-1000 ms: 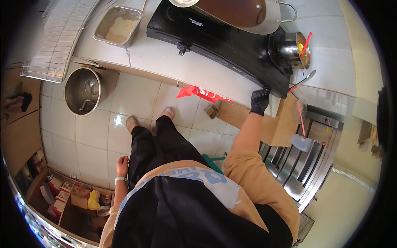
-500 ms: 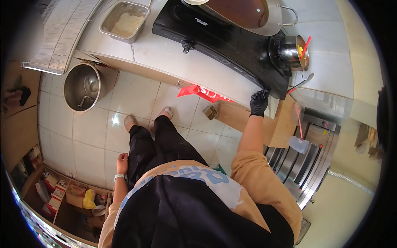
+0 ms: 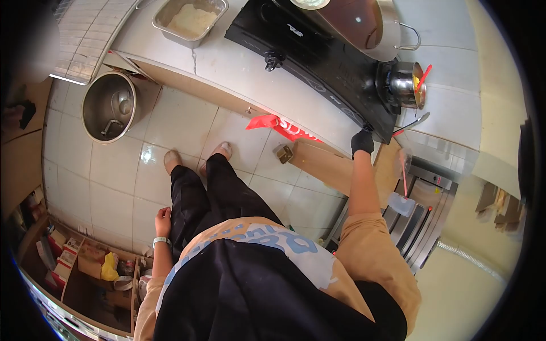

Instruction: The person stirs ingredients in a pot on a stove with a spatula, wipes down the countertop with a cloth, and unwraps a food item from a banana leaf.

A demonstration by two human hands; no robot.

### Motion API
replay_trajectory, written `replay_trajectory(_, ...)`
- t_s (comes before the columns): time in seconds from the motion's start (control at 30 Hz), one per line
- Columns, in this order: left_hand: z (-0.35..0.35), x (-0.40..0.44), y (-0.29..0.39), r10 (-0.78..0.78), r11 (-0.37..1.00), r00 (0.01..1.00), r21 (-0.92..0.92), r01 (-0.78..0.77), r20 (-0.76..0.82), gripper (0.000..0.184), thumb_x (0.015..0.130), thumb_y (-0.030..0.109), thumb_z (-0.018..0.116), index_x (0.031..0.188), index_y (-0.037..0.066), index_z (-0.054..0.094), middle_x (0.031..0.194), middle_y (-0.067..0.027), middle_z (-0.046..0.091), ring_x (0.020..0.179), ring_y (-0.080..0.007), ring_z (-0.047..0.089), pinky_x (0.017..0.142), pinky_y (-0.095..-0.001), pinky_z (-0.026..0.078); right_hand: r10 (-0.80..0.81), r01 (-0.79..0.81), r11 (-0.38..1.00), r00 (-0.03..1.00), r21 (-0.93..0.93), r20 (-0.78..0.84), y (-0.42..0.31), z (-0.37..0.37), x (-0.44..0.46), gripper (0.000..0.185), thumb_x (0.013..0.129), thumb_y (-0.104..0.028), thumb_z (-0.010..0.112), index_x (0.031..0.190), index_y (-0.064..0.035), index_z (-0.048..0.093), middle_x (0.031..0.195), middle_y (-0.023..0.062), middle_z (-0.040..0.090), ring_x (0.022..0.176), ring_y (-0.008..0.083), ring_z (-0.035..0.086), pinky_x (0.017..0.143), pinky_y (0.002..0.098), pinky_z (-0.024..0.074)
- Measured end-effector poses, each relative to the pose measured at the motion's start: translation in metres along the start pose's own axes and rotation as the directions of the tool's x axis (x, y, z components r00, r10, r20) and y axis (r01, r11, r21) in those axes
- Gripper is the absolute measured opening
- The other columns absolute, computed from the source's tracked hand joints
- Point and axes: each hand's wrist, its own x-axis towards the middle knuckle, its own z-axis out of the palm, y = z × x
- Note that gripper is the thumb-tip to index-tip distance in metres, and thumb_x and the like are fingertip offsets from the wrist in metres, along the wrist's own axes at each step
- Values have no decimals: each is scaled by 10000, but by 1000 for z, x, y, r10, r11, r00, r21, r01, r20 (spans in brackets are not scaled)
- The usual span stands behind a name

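My right hand (image 3: pixel 363 143), in a black glove, has its fingers closed on the knob at the right front corner of the black gas stove (image 3: pixel 318 62). Most of that knob is hidden behind the glove. Above this hand, a small steel pot (image 3: pixel 405 85) with yellow contents and a red handle stands on the right burner. A wide pan (image 3: pixel 355 25) of brown liquid is further back on the stove. Bare, with a band at the wrist, my left hand (image 3: pixel 162 222) hangs beside my left leg, its fingers loosely curled and nothing visible in them.
A steel tray (image 3: pixel 190 40) of pale powder and a wire rack (image 3: pixel 85 40) are at the upper left. A large steel bowl (image 3: pixel 109 107) stands below them. A ladle (image 3: pixel 412 124) lies right of the stove. Shelves (image 3: pixel 71 273) with boxes are lower left.
The view has shifted, so the stove and tray appear further right. My right hand stays at the stove's corner, its fingers now more hidden. A blue glimmer shows at the small pot's burner.
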Motion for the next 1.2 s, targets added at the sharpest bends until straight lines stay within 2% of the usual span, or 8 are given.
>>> replay_trajectory(0.23, -27, 9, 19, 78, 996, 994, -41, -75, 71, 225, 860, 221, 552, 844, 7, 619, 642, -49, 583, 543, -113, 519, 493, -266, 419, 104, -109, 977, 994, 182, 41, 12, -27, -36, 297, 838, -229, 433, 892, -11, 628, 920, 235, 619, 840, 361, 616, 721, 436, 494)
replay_trajectory(0.33, -46, 48, 4, -15, 997, 981, -76, 30, 193, 246, 859, 234, 544, 938, 8, 600, 788, -80, 620, 599, -150, 593, 474, -270, 442, -343, 341, 936, 939, -85, -12, 52, -4, -41, 282, 841, -236, 468, 841, -7, 632, 820, 200, 644, 743, 315, 638, 643, 409, 500)
replay_trajectory(0.47, -83, 67, 39, 12, 999, 994, 46, -17, 109, 283, 852, 245, 537, 1003, 7, 569, 844, -89, 621, 615, -165, 603, 447, -262, 434, -74, 101, 653, 995, 751, -69, 120, 0, -32, 212, 801, -217, 571, 769, -21, 643, 623, 112, 616, 578, 188, 620, 534, 298, 475)
replay_trajectory(0.6, -85, 73, 68, 28, 1000, 999, -6, -28, -37, 271, 854, 232, 525, 1008, 12, 560, 833, -83, 615, 596, -161, 593, 427, -261, 421, 104, 156, 838, 895, 523, -434, 147, -130, 6, 239, 802, -237, 586, 841, -11, 653, 685, 93, 646, 667, 215, 635, 613, 307, 469)
replay_trajectory(0.73, -16, 63, 92, -34, 987, 992, -162, 15, -119, 259, 853, 224, 519, 1001, 15, 556, 828, -86, 614, 587, -165, 590, 408, -268, 417, 43, 513, 660, 704, 549, -709, 110, -263, 83, 225, 803, -237, 583, 882, -40, 658, 829, 123, 642, 785, 257, 613, 725, 352, 462)
replay_trajectory(0.83, 65, 45, 75, -107, 962, 993, -259, 89, -57, 282, 849, 243, 532, 1015, 16, 558, 829, -97, 619, 619, -192, 602, 455, -299, 449, -346, 710, 636, 613, 302, -710, 74, -285, 163, 163, 789, -171, 572, 872, -69, 668, 845, 86, 641, 859, 241, 586, 766, 337, 443)
replay_trajectory(0.97, 143, 33, 97, 189, 950, 979, 241, -201, 71, 291, 859, 252, 539, 1047, 32, 563, 847, -101, 627, 693, -198, 616, 512, -294, 464, -713, 770, 609, 428, -188, -556, 49, -275, 247, 124, 749, -144, 577, 819, -127, 679, 781, 48, 634, 852, 206, 555, 776, 317, 404)
replay_trajectory(1.2, 180, -26, 169, 40, 969, 998, -241, -50, -46, 278, 873, 245, 545, 952, -14, 606, 780, -78, 634, 700, -129, 594, 567, -260, 460, -826, 829, 509, 395, -231, -402, 42, -267, 279, 80, 715, -104, 563, 674, -156, 608, 707, 25, 591, 797, 190, 528, 755, 293, 371)
